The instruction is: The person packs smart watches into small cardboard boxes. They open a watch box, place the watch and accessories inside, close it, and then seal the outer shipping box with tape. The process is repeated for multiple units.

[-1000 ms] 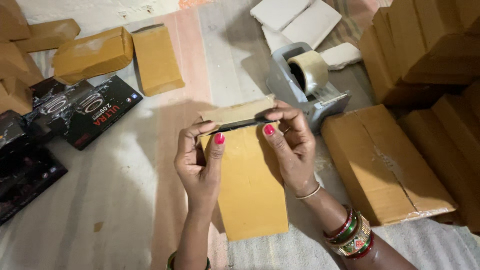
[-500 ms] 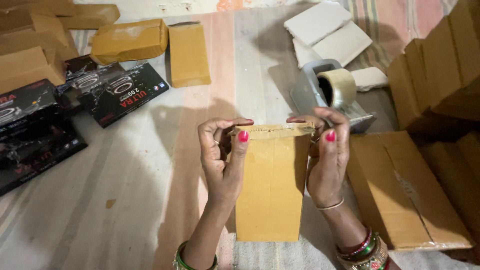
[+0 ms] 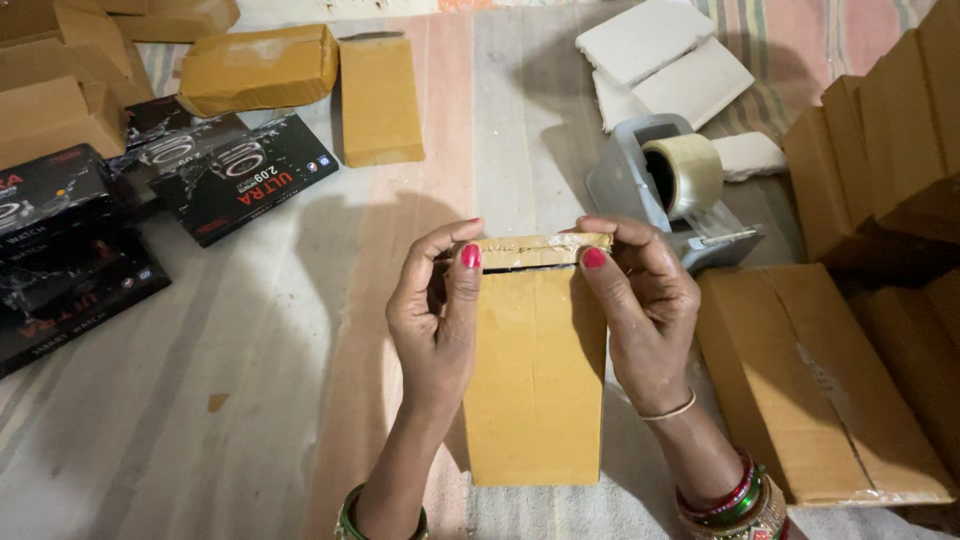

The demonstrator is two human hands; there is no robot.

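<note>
Far left of the frame, black printed product boxes [image 3: 70,260] lie in a loose heap on the striped cloth [image 3: 250,400], another black box [image 3: 245,185] angled just above them. Upper left, plain brown cartons [image 3: 50,110], then a taped brown parcel [image 3: 255,68] with a flat brown envelope [image 3: 378,98] right beside it.

Into the centre: the left hand [image 3: 435,320] grips the left edge of a tall brown paper envelope [image 3: 535,390], thumb pressed on the front just under the folded flap, fingers curled behind. The envelope sits in the lower middle of the frame, long side running up and down, flap at the top bent over with a dark slit showing beneath it. The right hand [image 3: 645,315] pinches the flap's right corner, thumb in front, fingers over the top edge. Both hands are clasped on it.

Behind the right hand, a grey tape dispenser [image 3: 665,190] holding a roll of clear tape. Upper middle, white flat packets [image 3: 665,55] are stacked. Right side, a large taped brown carton [image 3: 810,380] lies flat, and more brown cartons [image 3: 880,130] are piled along the right edge.
</note>
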